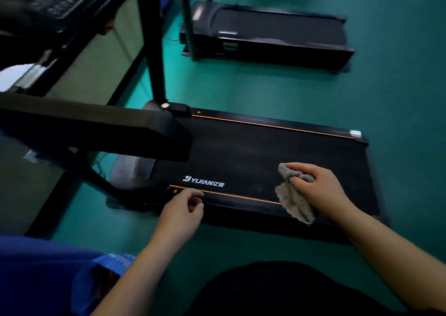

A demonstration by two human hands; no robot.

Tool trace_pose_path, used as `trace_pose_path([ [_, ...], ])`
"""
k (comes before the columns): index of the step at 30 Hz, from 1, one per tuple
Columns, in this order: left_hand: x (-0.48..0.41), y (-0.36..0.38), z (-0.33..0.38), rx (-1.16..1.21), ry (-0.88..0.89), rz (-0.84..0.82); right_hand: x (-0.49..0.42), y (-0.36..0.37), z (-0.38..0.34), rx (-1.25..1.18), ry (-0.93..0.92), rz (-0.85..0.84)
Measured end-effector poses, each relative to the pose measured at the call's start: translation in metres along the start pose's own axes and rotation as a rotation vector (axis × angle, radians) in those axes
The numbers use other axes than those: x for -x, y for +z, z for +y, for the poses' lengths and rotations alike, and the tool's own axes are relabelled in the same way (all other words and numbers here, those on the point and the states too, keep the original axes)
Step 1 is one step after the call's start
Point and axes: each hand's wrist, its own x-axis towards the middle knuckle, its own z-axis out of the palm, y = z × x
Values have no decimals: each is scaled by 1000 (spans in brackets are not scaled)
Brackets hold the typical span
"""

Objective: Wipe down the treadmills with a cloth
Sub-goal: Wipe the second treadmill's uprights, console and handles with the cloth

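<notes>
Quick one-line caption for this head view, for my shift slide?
Right hand grips a grey cloth at the near treadmill belt; left hand loosely curled, empty, near its side rail.

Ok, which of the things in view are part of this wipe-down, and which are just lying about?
Part of the job: cloth, gripped in the right hand; near treadmill, below the cloth; far treadmill; left hand, holding nothing.
Just lying about: green floor; blue fabric at lower left.

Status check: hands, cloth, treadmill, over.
Right hand grips cloth over near treadmill belt. Left hand empty, loosely curled, by side rail. No obstruction seen.
</notes>
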Motion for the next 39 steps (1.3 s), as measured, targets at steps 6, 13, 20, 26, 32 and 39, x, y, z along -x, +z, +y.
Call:
trace_pose_path([
  [6, -5, 44, 74, -139, 237, -255, 56, -69, 30, -95, 53, 201],
  [13, 5, 135, 168, -256, 418, -476, 131, -165, 91, -221, 154, 476],
  [20, 35, 231, 250, -359, 537, -565, 186, -258, 161, -341, 239, 669],
  [26, 69, 317, 315, -380, 602, -650, 227, -337, 213, -375, 288, 800],
  [32, 94, 392, 382, -427, 676, -792, 249, -403, 257, -432, 395, 916],
  [39, 64, 489, 463, -466, 722, -846, 215, -482, 301, -471, 443, 931],
])
